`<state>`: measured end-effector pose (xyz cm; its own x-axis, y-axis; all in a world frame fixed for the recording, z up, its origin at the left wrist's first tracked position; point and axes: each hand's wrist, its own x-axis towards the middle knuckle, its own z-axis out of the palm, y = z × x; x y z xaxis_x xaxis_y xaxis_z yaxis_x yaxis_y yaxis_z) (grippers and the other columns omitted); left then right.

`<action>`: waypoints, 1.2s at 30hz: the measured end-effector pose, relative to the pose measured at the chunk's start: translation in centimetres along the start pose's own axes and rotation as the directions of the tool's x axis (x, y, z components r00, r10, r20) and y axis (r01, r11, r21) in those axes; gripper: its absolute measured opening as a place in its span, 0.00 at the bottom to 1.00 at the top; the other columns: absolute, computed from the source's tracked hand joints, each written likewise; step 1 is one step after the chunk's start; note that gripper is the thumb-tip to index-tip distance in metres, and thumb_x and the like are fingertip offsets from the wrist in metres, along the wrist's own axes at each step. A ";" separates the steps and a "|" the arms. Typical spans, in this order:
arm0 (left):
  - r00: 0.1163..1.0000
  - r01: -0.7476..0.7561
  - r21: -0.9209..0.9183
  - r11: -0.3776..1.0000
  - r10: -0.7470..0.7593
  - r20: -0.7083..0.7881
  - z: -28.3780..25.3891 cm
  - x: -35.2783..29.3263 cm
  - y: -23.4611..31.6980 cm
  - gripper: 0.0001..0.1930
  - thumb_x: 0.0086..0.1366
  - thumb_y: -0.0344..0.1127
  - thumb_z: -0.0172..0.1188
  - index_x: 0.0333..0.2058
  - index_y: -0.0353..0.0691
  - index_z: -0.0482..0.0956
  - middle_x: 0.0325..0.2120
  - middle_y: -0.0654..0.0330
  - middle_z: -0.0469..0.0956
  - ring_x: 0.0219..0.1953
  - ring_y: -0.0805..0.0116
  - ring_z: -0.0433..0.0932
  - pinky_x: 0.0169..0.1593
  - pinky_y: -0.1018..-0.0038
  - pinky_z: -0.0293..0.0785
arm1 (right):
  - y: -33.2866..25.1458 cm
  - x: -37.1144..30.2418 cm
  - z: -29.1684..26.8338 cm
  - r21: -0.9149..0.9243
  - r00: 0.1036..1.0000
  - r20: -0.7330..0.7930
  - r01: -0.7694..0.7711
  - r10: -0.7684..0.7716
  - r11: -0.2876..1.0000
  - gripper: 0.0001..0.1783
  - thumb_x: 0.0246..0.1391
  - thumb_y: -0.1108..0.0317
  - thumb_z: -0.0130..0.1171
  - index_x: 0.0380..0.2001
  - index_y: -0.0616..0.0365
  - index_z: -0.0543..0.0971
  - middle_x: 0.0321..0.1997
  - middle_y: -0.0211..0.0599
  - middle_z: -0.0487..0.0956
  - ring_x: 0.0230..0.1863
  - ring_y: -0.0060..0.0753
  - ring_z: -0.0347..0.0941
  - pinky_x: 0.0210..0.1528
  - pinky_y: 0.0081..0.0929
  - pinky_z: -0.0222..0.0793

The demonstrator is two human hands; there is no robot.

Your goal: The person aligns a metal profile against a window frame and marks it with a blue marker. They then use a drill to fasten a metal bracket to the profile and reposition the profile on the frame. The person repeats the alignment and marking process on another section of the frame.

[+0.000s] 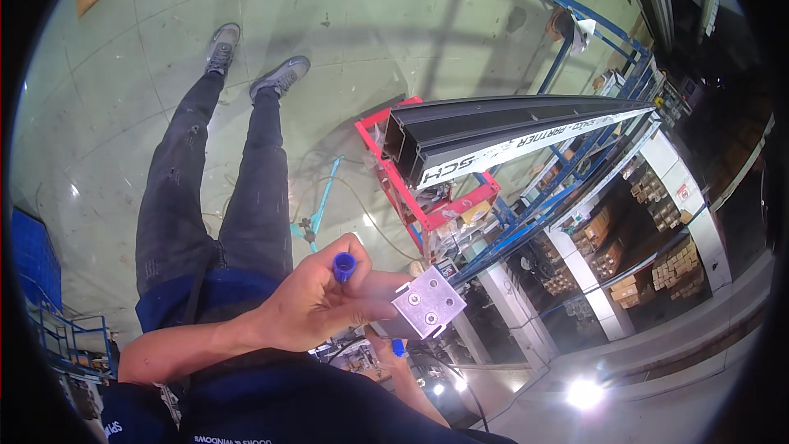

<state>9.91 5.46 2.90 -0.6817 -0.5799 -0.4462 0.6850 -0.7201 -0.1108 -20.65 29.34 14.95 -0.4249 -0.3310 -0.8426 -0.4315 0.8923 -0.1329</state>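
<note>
My left hand (320, 288) is closed, its fingers and thumb pinching a silvery metal block (429, 302). The block's flat face shows several round holes or screw heads, and small tabs stick out at its edges. Tucked in the same hand is a blue tube with a hollow end (343, 264), like a marker cap. Below the block, my right hand (381, 349) is partly hidden, its fingers curled at a small blue piece (399, 348) whose kind I cannot make out.
A long dark metal profile (509, 127) with a white printed strip lies across a red stand (460, 205) to the right. Blue metal racks (567, 0) are beyond. A turquoise stand (312, 226) and a thin hose lie on the tiled floor (353, 25). A blue crate (34, 259) is at far left.
</note>
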 end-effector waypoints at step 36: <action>0.978 -0.207 0.087 0.975 0.204 0.038 -1.0 1.9 -0.8 0.24 0.58 0.32 0.76 0.31 0.43 0.61 0.46 0.51 0.87 0.30 0.74 0.78 0.34 0.78 0.72 | -7.6 -0.8 1.4 0.005 0.997 -0.062 -0.055 0.055 0.998 0.26 0.43 0.72 0.72 0.47 0.61 0.74 0.42 0.35 0.82 0.44 0.25 0.77 0.50 0.27 0.72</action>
<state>8.34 5.27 1.28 -0.5368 -0.7288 -0.4251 0.7862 -0.6149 0.0615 -15.96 23.27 15.91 -0.4968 -0.3001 -0.8143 -0.4037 0.9105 -0.0892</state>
